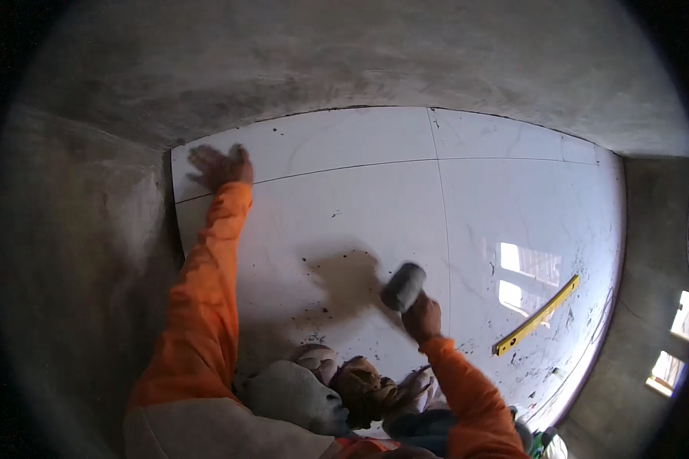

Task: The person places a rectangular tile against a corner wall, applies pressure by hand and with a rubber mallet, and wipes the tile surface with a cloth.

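Note:
My left hand is spread out over the far left corner of a white marbled floor tile, near the joint between two tile rows. Its fingers are apart and slightly blurred. In my right hand is a mallet with a dark grey, cylindrical head; my fingers wrap round its handle, most of which is hidden. The mallet is raised above a large white tile, and a shadow falls to its left. Both my forearms are in orange sleeves.
A yellow spirit level lies on the tiles at the right. Bare grey walls border the tiled floor at the far side, left and right. Dark crumbs of debris are scattered on the tiles. Cloth-like bundles sit near my body.

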Tool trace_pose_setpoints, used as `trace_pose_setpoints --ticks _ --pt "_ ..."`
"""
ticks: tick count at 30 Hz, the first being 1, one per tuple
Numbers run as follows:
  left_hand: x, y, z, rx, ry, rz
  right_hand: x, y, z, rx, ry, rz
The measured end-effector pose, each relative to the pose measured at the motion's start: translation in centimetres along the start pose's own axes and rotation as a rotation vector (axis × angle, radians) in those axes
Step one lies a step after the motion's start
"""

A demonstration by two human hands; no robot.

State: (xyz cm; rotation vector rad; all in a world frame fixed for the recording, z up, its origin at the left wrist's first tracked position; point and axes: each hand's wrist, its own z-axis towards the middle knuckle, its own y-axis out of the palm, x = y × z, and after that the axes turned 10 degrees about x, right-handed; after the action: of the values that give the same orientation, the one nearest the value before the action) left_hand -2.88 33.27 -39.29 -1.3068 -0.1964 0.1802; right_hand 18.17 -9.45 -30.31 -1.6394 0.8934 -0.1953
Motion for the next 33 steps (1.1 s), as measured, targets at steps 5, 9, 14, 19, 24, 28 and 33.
trace_pose_setpoints --ticks 5,9,14,19,24,28,33 --pt "9.9 -2.2 -4.8 -0.042 0.210 -0.076 2.7 1.9 -5.7 -0.012 0.163 0.101" --pt "16.7 -3.8 -9.3 -0.057 0.290 -0.133 3.3 2.3 -6.2 0.039 0.177 0.068" --pt "23.2 -4.0 -13.4 -0.007 0.377 -0.233 5.8 4.4 -6.7 0.061 0.178 0.108" --pt "27.5 -4.9 -16.3 -0.083 0.516 -0.259 4.7 3.2 -6.3 0.028 0.151 0.121" --pt "29.9 -5.4 -18.2 -0.056 0.544 -0.285 4.6 2.8 -6.2 0.079 0.185 0.137" --pt "30.0 -5.6 -18.6 -0.081 0.650 -0.356 4.3 2.9 -6.5 0.071 0.183 0.089" --pt "27.9 -6.4 -19.2 -0.191 1.124 -0.456 4.4 3.3 -6.7 0.104 0.163 0.050"
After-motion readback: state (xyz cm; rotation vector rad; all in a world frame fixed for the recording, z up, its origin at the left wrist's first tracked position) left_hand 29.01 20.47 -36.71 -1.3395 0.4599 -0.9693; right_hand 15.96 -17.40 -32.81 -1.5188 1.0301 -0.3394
